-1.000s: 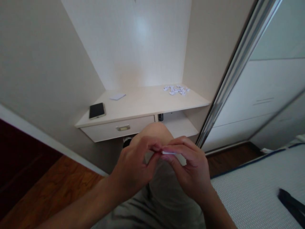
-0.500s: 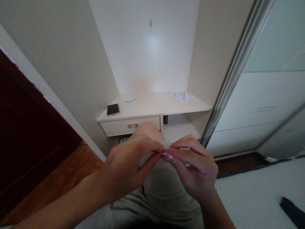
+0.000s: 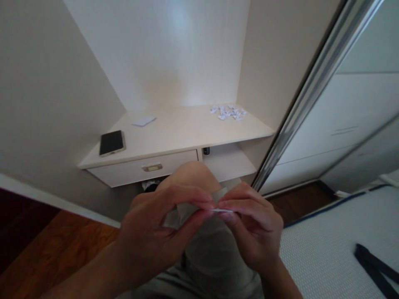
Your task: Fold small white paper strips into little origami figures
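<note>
Above my lap, a small folded piece of white paper [image 3: 222,210] shows as a thin edge between my fingertips. My left hand [image 3: 168,224] pinches its left end between thumb and fingers. At its right end, my right hand [image 3: 254,224] is closed on it too, thumb below and fingers on top. The fingertips of both hands nearly meet and hide much of the paper. Beyond them, several small folded white paper pieces [image 3: 229,112] lie in a loose pile at the right of the shelf [image 3: 177,128]. A flat white paper [image 3: 144,121] rests further left.
A dark-screened phone [image 3: 112,142] lies at the shelf's left front corner. Below is a drawer [image 3: 152,167], with a dark object [image 3: 206,151] in the open compartment beside it. A sliding door frame [image 3: 299,95] stands right, near a mattress [image 3: 336,232] bearing a black strap [image 3: 375,268].
My view has tilted down and come closer to the shelf. Between my fingers the paper has turned from a slanted, folded look to a thin flat edge; both hands still grip it.
</note>
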The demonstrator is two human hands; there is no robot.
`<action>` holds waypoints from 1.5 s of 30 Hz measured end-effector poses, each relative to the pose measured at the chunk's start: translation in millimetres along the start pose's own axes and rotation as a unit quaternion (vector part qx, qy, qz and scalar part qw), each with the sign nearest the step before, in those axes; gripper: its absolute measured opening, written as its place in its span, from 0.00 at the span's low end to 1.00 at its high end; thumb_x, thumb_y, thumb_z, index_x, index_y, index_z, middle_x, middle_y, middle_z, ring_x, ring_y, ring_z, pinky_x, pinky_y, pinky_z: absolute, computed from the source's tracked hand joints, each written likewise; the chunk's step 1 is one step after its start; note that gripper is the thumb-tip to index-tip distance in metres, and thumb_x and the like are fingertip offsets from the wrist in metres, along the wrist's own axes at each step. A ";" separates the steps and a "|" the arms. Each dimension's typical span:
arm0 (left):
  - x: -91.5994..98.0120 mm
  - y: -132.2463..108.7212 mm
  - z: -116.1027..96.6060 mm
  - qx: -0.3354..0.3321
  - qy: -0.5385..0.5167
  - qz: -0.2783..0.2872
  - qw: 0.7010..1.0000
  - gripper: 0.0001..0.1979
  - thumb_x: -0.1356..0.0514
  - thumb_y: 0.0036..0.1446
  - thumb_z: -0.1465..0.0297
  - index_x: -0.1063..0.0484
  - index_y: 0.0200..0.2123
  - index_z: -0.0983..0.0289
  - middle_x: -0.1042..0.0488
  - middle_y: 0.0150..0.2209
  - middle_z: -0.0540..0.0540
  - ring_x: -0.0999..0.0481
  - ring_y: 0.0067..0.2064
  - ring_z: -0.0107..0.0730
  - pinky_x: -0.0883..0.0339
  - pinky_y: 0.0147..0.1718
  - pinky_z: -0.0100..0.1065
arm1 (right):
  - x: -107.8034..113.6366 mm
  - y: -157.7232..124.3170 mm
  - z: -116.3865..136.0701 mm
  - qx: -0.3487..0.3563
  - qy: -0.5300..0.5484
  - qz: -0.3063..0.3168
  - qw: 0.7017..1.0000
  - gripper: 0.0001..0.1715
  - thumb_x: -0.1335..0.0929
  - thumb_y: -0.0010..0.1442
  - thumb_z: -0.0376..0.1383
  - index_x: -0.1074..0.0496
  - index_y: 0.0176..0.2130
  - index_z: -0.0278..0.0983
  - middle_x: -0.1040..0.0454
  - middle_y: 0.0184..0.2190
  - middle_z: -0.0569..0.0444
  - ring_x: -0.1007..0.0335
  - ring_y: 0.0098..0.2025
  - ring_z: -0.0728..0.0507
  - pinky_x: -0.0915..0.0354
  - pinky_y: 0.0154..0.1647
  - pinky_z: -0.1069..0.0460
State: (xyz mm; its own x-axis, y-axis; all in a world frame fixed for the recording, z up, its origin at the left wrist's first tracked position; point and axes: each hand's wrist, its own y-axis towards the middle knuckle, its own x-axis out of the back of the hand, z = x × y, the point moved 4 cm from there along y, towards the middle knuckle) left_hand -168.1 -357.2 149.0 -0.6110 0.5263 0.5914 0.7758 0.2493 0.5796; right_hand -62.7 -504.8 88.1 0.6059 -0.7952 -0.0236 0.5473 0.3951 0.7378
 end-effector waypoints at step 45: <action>-68.3 74.9 152.8 0.302 -0.253 0.054 0.917 0.08 0.29 0.57 0.74 0.13 0.35 0.53 0.13 0.34 0.47 0.15 0.35 0.32 0.22 0.37 0.27 | -23.5 38.1 -148.6 -0.382 0.022 -0.021 0.924 0.12 0.26 0.67 0.37 0.17 0.31 0.38 0.25 0.21 0.57 0.32 0.19 0.53 0.37 0.19 0.60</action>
State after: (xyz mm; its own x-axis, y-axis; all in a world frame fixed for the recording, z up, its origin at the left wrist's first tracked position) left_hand -44.1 -250.3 66.5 -0.4926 0.8464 0.2025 0.8667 0.4982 0.0256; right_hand 29.7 -402.7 16.6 0.5885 -0.8044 -0.0819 0.8084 0.5869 0.0448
